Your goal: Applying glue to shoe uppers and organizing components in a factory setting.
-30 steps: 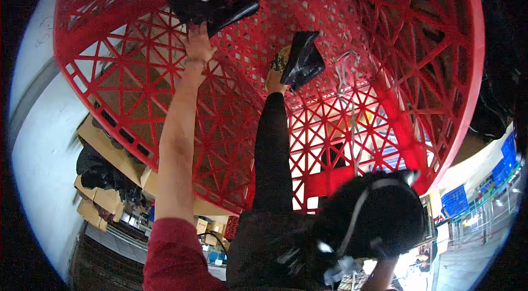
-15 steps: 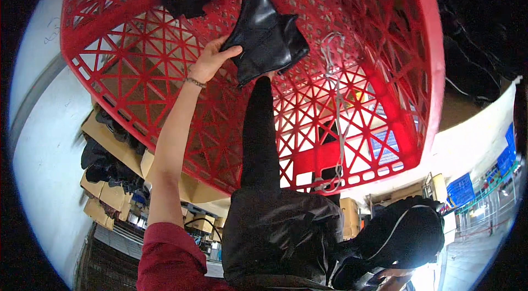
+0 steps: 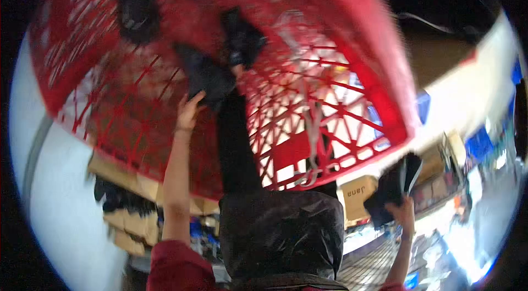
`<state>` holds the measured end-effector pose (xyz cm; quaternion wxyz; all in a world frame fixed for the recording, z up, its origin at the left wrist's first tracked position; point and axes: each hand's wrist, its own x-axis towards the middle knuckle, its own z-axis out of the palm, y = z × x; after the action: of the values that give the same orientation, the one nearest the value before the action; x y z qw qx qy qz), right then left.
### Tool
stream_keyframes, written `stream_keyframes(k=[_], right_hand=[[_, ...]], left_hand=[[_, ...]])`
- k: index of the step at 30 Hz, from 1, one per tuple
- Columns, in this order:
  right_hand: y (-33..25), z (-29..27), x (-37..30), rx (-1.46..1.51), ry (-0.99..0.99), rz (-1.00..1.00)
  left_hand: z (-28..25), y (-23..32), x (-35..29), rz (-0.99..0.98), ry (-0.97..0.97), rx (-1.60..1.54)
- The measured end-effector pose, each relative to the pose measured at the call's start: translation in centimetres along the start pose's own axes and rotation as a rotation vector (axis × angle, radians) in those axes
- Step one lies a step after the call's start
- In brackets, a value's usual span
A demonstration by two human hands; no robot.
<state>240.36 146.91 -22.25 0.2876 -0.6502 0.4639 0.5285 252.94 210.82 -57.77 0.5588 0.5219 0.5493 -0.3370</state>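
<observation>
My left hand [image 3: 191, 111], with a bracelet at the wrist, grips a black leather boot upper [image 3: 206, 76] inside a large red lattice basket [image 3: 283, 148]. Out to the right, my right hand [image 3: 402, 215] is closed on the lower edge of a black shoe upper [image 3: 393, 189] with a pale edge. A black-clad limb [image 3: 236, 142] runs up between my arms; a bit of bare skin shows at its far end, beside a dark shoe-like shape [image 3: 243, 38]. Motion blur hides finer detail of both pieces.
A dark object [image 3: 137, 5] is at the basket's upper left. Pale cord [image 3: 313, 131] hangs along its lattice. Crinkled black material [image 3: 280, 233] covers my front. Cardboard boxes [image 3: 132, 225] with black items stand lower left, and a carton [image 3: 355, 200] stands beyond the right-hand upper.
The view has shifted, and the basket appears further left. My left hand has moved lower with the boot upper. My right hand has carried the shoe upper up and away from my body.
</observation>
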Motion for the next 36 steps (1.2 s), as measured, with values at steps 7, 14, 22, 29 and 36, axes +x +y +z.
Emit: stream_keyframes(k=[7, 14, 22, 29, 36], right_hand=[[-10.2, 0.4, 21.2, 0.111, 0.372, -0.260], [-7.5, -10.4, 25.9, 0.133, 0.648, -0.627], [-29.5, 16.8, -3.7, 0.287, 0.377, -0.569], [-45.3, 34.6, 15.5, 0.860, -0.020, -0.563], [-44.6, 37.6, 13.6, 0.332, -0.086, -0.866]], left_hand=[[-4.6, 2.4, -1.0, 0.020, 0.099, 0.103], [3.4, 7.3, 1.7, 0.146, 0.050, 0.345], [2.3, 7.8, -7.8, 0.794, 0.268, 0.595], [3.6, 14.4, -7.3, 0.934, -0.736, 0.715], [-7.7, 27.6, 18.7, 0.985, 0.629, 1.342]])
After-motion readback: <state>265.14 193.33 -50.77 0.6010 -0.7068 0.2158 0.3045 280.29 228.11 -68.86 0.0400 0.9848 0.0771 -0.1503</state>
